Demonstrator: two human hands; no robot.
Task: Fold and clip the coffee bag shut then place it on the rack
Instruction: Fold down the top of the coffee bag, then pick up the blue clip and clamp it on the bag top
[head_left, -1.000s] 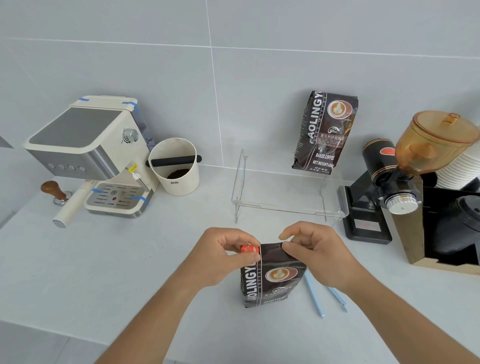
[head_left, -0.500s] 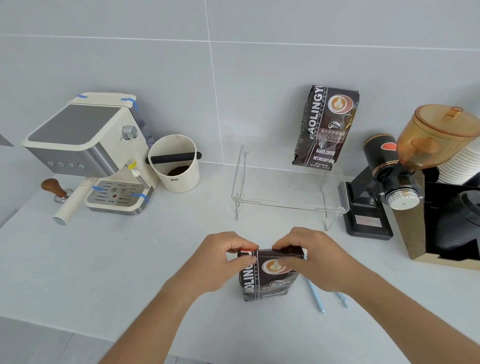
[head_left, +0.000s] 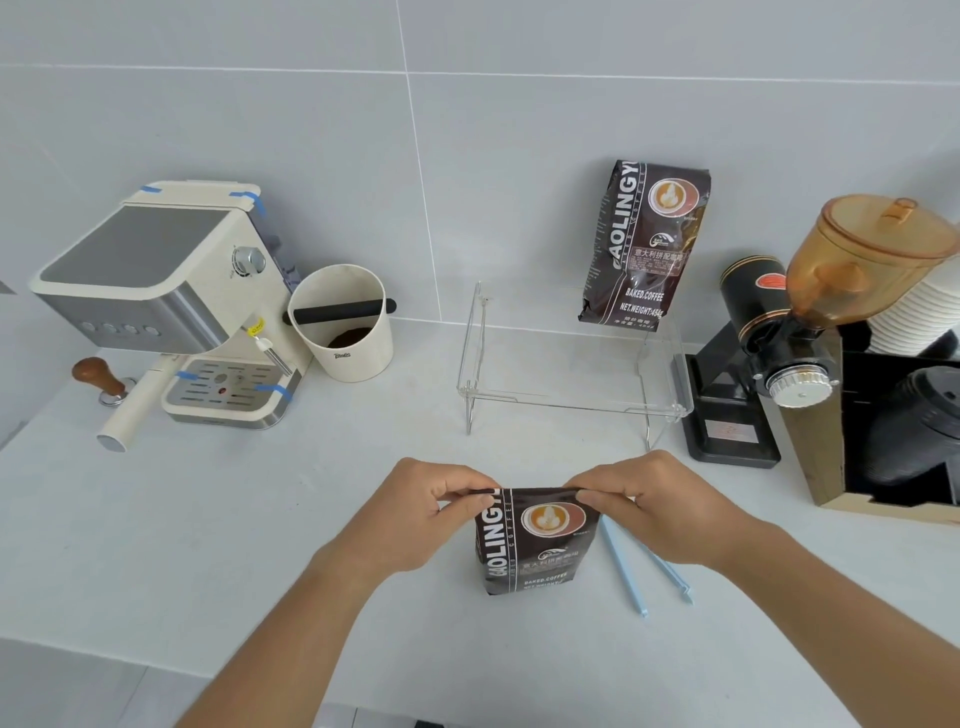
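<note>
Coffee bag stands upright on the counter before the clear rack, left hand and right hand each pinching a top corner, top apparently folded over, blue clip lying just right.

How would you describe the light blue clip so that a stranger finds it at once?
Start at the clear acrylic rack by the wall, then come toward the camera to the dark coffee bag pinched between both hands. Just right of that bag, flat on the white counter, lies the sealing clip: two thin, pale blue bars spread open in a V, the only blue stick-shaped thing there.
</note>
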